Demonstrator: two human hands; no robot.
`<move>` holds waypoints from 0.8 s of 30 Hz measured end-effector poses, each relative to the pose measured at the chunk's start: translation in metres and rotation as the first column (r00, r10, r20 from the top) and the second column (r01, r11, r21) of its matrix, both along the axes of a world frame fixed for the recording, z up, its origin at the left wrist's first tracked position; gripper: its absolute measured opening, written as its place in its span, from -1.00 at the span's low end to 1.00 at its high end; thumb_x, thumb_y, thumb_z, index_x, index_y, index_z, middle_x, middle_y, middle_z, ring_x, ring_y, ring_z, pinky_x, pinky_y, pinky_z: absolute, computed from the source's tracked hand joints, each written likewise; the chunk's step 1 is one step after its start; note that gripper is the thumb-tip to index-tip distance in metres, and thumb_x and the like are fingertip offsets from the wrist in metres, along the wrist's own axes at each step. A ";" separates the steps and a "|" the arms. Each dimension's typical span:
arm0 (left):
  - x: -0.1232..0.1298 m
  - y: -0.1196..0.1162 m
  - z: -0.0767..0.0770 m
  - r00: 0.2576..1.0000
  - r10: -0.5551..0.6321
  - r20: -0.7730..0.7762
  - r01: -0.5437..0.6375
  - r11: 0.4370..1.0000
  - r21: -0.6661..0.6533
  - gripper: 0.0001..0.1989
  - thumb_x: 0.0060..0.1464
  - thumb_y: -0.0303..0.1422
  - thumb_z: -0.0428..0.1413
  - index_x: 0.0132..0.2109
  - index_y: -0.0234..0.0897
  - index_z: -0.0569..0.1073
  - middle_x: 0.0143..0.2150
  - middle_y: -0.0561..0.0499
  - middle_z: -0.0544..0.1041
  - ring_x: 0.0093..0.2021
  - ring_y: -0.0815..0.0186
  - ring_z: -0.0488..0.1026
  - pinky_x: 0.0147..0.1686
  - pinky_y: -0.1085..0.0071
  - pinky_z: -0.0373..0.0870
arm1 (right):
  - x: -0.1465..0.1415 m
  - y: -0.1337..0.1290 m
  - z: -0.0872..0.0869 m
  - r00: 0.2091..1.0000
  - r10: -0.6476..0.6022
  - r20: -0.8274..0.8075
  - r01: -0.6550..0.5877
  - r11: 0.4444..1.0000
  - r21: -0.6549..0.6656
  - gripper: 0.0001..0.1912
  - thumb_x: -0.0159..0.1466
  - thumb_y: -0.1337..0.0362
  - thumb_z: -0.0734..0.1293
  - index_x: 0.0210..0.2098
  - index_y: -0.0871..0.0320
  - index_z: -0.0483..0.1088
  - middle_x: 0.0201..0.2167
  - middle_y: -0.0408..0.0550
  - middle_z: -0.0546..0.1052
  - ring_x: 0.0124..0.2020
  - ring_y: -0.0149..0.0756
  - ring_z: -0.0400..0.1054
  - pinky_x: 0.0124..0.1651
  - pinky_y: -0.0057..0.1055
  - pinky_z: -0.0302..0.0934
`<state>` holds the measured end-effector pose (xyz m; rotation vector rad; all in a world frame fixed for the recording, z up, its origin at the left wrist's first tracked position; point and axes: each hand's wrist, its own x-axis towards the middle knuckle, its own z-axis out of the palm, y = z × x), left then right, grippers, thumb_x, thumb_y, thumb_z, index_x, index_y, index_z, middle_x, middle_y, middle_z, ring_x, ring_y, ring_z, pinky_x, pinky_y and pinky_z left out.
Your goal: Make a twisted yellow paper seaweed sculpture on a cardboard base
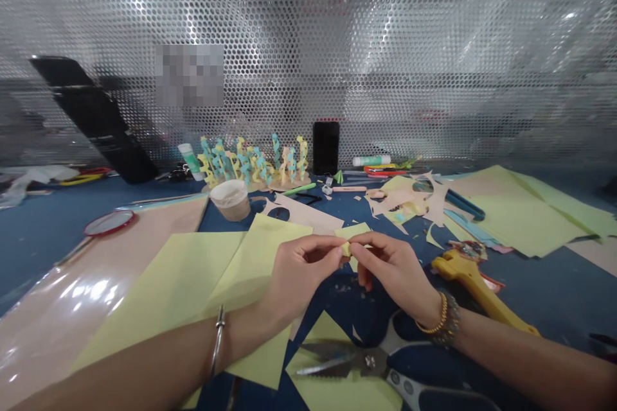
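Note:
My left hand [306, 270] and my right hand [393, 270] meet fingertip to fingertip at the middle of the view. Between them they pinch a small piece of yellow paper [346, 248], mostly covered by the fingers. Below the hands, open scissors [369, 361] lie across a yellow paper sheet [337, 337]. More yellow sheets [186, 270] spread under and to the left of my left forearm. A small yellow square [354, 230] rests just behind the fingertips.
Behind stand a white cup [231, 200], twisted paper decorations [255, 160] and an upright phone [326, 148]. Paper scraps [409, 196] and yellow sheets [515, 205] lie at the right, with a yellow-handled tool [482, 289] beside my right wrist. A red-rimmed round mirror [110, 223] is left.

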<state>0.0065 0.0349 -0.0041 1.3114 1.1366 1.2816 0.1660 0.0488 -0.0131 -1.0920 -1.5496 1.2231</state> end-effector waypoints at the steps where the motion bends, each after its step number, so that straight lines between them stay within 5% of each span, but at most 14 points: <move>1: 0.000 0.000 0.000 1.000 0.004 -0.008 -0.004 1.000 0.000 -0.90 -0.04 -0.44 0.19 -0.33 -0.23 0.60 -0.39 0.04 0.63 -0.39 0.34 0.56 -0.34 0.50 0.50 | 0.000 0.000 0.000 1.000 -0.010 0.010 0.010 1.000 0.004 -0.72 0.19 0.10 0.30 -0.31 0.21 0.44 -0.75 -0.22 0.38 -0.75 -0.46 0.24 -0.65 -0.52 0.20; 17: -0.002 0.002 0.001 0.995 0.060 -0.074 -0.059 0.998 0.005 -0.89 -0.08 -0.37 0.24 -0.33 -0.24 0.60 -0.36 0.00 0.63 -0.35 0.28 0.55 -0.30 0.43 0.49 | -0.001 0.000 -0.001 0.995 -0.086 0.041 0.085 0.996 0.014 -0.75 0.09 0.09 0.39 -0.42 0.18 0.48 -0.74 -0.18 0.40 -0.72 -0.45 0.25 -0.64 -0.53 0.17; 24: -0.001 0.004 -0.002 1.000 0.010 0.025 -0.008 0.998 -0.059 -0.82 -0.05 -0.33 0.22 -0.25 -0.24 0.60 -0.29 -0.03 0.64 -0.32 0.25 0.56 -0.21 0.33 0.51 | 0.000 0.000 0.001 0.994 -0.093 0.055 0.092 0.995 0.023 -0.72 0.16 0.07 0.33 -0.40 0.18 0.49 -0.76 -0.20 0.38 -0.73 -0.45 0.24 -0.62 -0.52 0.18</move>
